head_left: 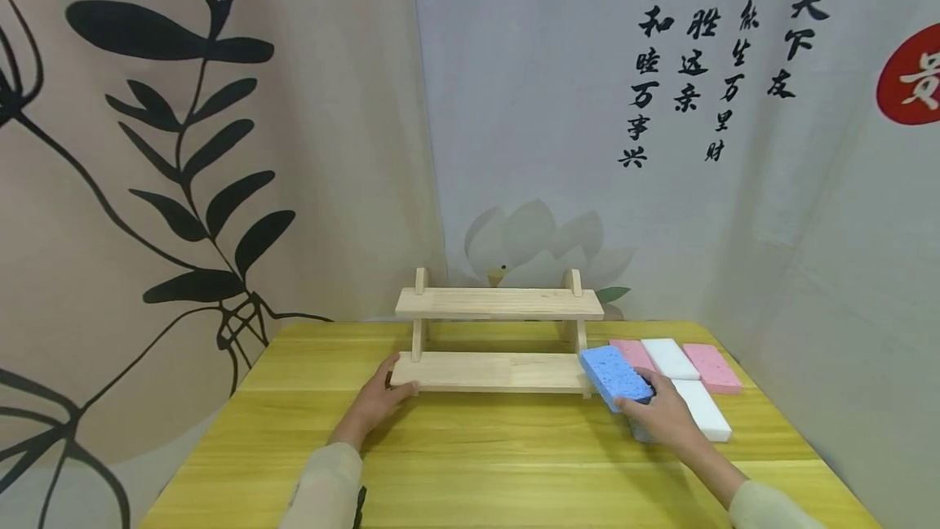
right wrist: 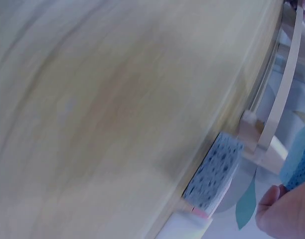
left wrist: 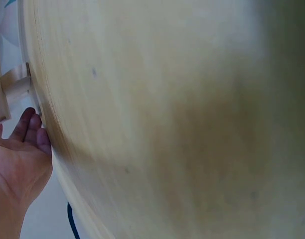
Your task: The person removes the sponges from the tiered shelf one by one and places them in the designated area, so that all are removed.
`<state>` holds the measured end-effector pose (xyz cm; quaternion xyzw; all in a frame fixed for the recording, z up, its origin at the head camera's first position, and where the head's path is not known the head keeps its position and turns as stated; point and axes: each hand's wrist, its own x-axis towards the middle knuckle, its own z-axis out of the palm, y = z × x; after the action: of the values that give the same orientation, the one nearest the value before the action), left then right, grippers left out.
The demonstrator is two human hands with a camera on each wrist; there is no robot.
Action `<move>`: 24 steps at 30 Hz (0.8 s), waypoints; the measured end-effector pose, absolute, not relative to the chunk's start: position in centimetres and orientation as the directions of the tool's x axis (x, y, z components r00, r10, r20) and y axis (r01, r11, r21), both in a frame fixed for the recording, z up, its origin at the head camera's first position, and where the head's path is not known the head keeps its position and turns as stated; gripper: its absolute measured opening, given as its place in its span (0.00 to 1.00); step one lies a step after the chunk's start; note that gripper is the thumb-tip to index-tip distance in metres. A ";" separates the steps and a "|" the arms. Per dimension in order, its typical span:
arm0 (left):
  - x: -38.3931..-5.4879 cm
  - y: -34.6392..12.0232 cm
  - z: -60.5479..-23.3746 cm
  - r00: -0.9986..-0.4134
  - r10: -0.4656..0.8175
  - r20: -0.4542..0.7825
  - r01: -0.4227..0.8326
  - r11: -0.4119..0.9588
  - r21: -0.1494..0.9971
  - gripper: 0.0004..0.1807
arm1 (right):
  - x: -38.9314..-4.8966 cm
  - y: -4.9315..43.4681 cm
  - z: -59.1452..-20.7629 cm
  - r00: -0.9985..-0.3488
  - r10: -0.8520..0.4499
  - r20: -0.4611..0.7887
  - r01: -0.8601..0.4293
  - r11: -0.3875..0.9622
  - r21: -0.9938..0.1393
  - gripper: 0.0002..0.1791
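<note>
A two-tier wooden shelf (head_left: pixel 499 371) stands on the table, both its boards bare. My left hand (head_left: pixel 382 400) grips the left end of its lower board, thumb along the front edge. In the left wrist view the left hand (left wrist: pixel 20 167) shows its palm and bent fingers. Near the board's right end, my right hand (head_left: pixel 664 411) pinches a blue sponge (head_left: pixel 613 372), raised and tilted. That blue sponge (right wrist: pixel 299 159) is partly cut off in the right wrist view. Under the right hand lies another bluish sponge (right wrist: pixel 215 172), mostly hidden in the head view.
Right of the shelf lie pink sponges (head_left: pixel 712 368) and white sponges (head_left: pixel 670 359), with a nearer white sponge (head_left: pixel 701 408) beside the right hand. The wooden table (head_left: pixel 477 464) ends at a curtain (head_left: pixel 352 145) with printed plants and characters.
</note>
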<state>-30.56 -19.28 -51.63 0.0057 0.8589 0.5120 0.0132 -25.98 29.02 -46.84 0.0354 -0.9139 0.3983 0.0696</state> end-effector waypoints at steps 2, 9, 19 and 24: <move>-30.5 -19.3 -51.6 -1.000 0.021 -0.016 -0.004 0.481 0.877 0.50 | -26.0 29.8 -46.9 -0.988 -0.007 0.155 -0.118 0.686 -0.718 0.46; -30.7 -19.4 -51.7 -1.000 0.018 -0.017 -0.006 0.482 0.876 0.51 | -25.7 32.3 -46.6 -0.985 -0.004 0.175 -0.128 0.697 -0.706 0.47; -30.8 -19.4 -51.9 -1.000 0.024 -0.017 -0.003 0.494 0.869 0.50 | -25.6 37.0 -46.7 -0.986 0.027 0.165 -0.100 0.698 -0.709 0.47; -30.8 -19.2 -51.8 -1.000 0.018 -0.019 -0.008 0.497 0.867 0.49 | -25.8 39.2 -46.7 -0.991 0.050 0.127 -0.057 0.692 -0.720 0.49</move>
<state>-30.78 -19.23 -51.77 0.0029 0.8652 0.5013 0.0128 -25.84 39.17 -46.75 0.0020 -0.9172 0.3925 0.0684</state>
